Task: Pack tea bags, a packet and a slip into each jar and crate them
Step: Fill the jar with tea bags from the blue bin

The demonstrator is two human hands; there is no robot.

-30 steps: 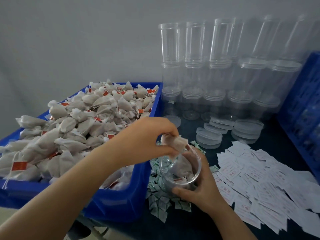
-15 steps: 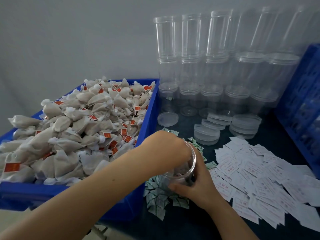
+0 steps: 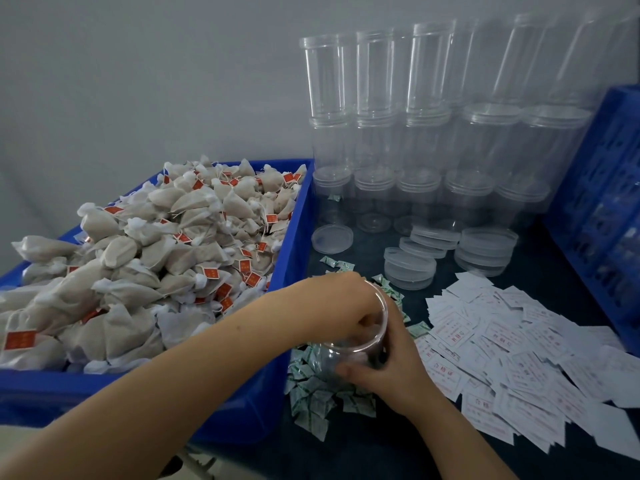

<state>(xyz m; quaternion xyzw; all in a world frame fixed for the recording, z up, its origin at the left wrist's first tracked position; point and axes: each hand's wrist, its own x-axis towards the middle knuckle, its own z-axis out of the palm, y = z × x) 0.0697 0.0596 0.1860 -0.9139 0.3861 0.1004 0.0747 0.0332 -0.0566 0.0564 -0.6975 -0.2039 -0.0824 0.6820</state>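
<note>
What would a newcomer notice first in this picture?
Probably the blue bin on the left, heaped with tea bags bearing red tags. Next, the wall of empty clear jars stacked at the back right. In front, the right hand grips a jar while the left hand reaches into it, between green packets and white slips.

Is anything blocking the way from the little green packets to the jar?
Nothing visible does. The green packets lie on the table right around the jar, which the right hand holds. The only thing at the jar's open mouth is the left hand, whose fingers reach inside.
</note>
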